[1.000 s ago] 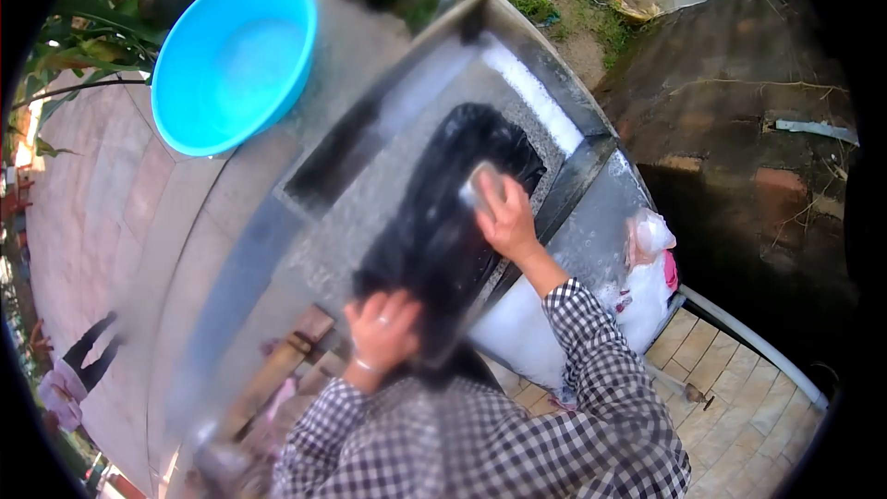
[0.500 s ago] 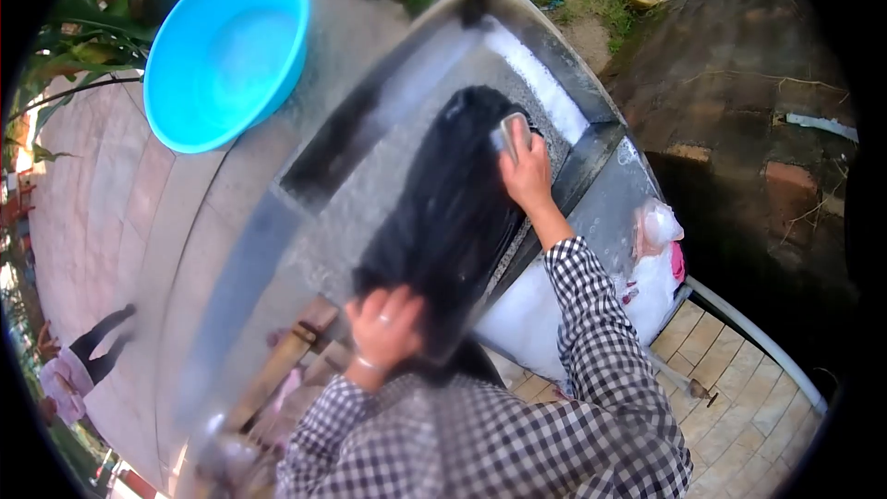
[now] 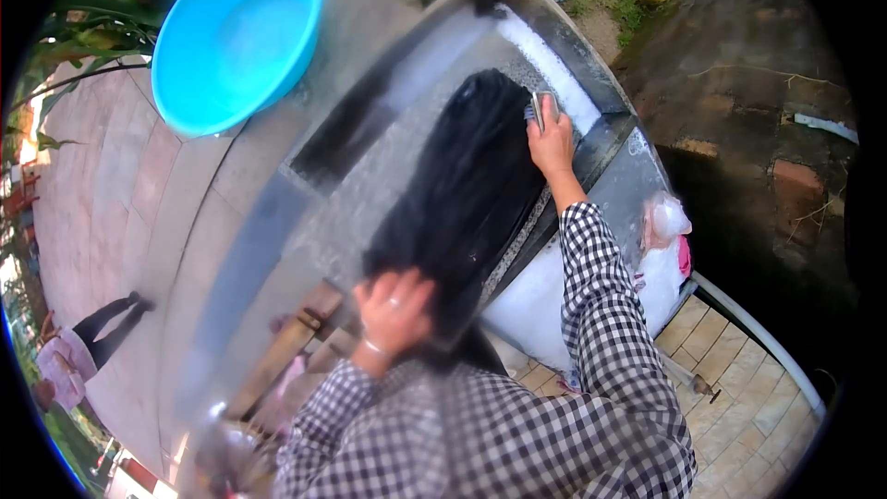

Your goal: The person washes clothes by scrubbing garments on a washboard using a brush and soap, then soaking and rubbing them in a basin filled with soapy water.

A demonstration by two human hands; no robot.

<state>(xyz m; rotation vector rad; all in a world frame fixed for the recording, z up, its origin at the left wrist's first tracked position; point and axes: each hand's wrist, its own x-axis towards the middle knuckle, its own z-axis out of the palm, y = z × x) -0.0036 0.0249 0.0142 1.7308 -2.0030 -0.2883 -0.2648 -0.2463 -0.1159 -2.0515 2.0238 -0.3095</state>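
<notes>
A dark, wet-looking cloth [image 3: 462, 185] lies stretched over the grey speckled slab of a stone basin [image 3: 356, 212]. My right hand [image 3: 552, 143] grips a small brush [image 3: 540, 106] at the cloth's upper right edge, its bristles facing left. Near the cloth's lower left end, my left hand [image 3: 395, 310] lies flat with its fingers spread, pressing on the fabric. It wears a ring and a bracelet and looks slightly blurred.
A blue tub [image 3: 236, 42] stands beyond the basin at upper left. Right of the slab, a sink compartment [image 3: 605, 185] holds white foam and a pink item. A tap [image 3: 704, 388] is at lower right. Another person [image 3: 69, 365] stands far left.
My right hand has moved with the brush up and to the right, from the cloth's middle to its upper right edge. My left hand has stayed on the cloth's lower end.
</notes>
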